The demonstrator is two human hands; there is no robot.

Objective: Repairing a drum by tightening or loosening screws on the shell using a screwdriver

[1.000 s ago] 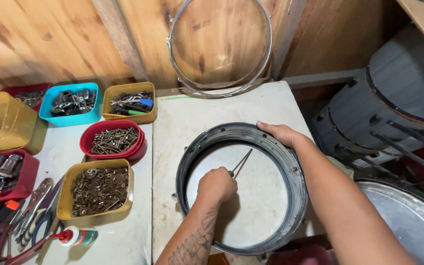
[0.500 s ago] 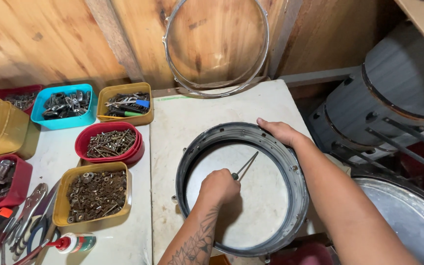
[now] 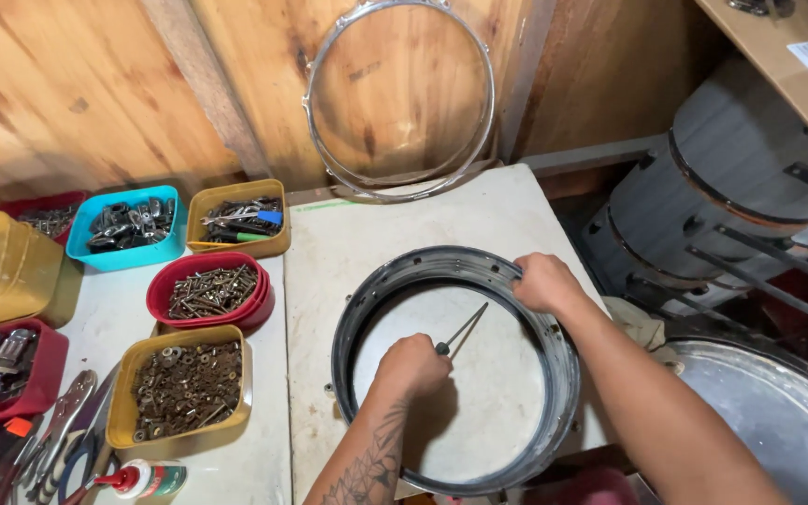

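We had the dark drum shell [image 3: 563, 374] lying flat on the white counter [image 3: 367, 234], its round opening facing up at us. Our left hand [image 3: 411, 367] sat inside the ring, its grip pressed together around the handle of a thin metal tool [image 3: 462, 330], whose shaft slanted up and to the right over the bare counter within the shell. Our right hand [image 3: 544, 282] rested on the shell's upper right rim, its grip curled over the edge and pinching it.

Left of the shell stood open tubs of hardware: a yellow tub of nuts and washers [image 3: 184, 385] nearest, a red bowl of screws [image 3: 209, 290] behind it, then a blue tub [image 3: 130, 227] and another yellow tub [image 3: 238, 218] by the wooden wall. A chrome drum hoop [image 3: 324, 159] leaned against that wall, behind the shell. Pliers [image 3: 53, 440] and a small red-capped bottle [image 3: 147, 479] lay at the counter's near left corner. Grey drums [image 3: 722, 168] were stacked to the right, off the counter.
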